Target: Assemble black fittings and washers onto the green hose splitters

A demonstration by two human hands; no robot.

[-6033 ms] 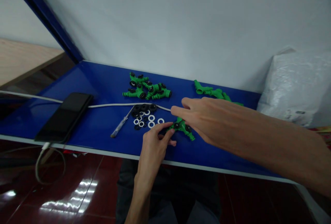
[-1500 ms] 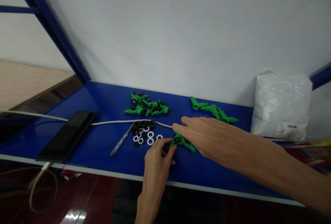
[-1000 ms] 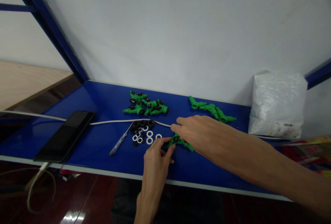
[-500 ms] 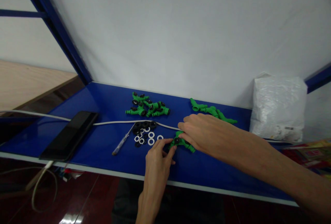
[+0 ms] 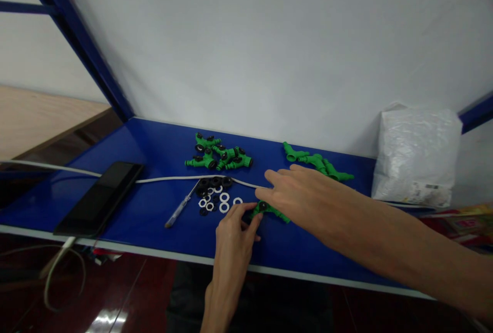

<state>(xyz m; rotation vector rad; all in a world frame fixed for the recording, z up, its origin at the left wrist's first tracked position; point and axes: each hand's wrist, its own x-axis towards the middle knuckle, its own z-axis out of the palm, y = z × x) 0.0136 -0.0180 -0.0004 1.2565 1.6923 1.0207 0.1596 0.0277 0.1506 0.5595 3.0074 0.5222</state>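
A green Y-shaped hose connector [image 5: 272, 212] with a black round knob lies low over the front middle of the blue table. The thumb and fingers of my left hand [image 5: 235, 230] pinch its left end. My right hand [image 5: 288, 189] reaches across from the right and curls over the connector's upper side, hiding part of it; its fingertips are partly out of sight. Just left of my hands are several white rings [image 5: 224, 202] and black caps [image 5: 215, 182]. A screwdriver with a clear handle [image 5: 177, 215] lies beside them.
Several green connectors with black fittings [image 5: 219, 156] are piled at the back. Plain green connectors [image 5: 316, 161] lie behind my right hand. A white cable [image 5: 169, 178] crosses the table near a black tablet [image 5: 100, 197]. A white plastic package [image 5: 418, 156] stands right, against the wall.
My right hand has shifted slightly up and left over the connector, its fingers more stretched toward the left. My left hand keeps its pinch. The whole view has moved a little.
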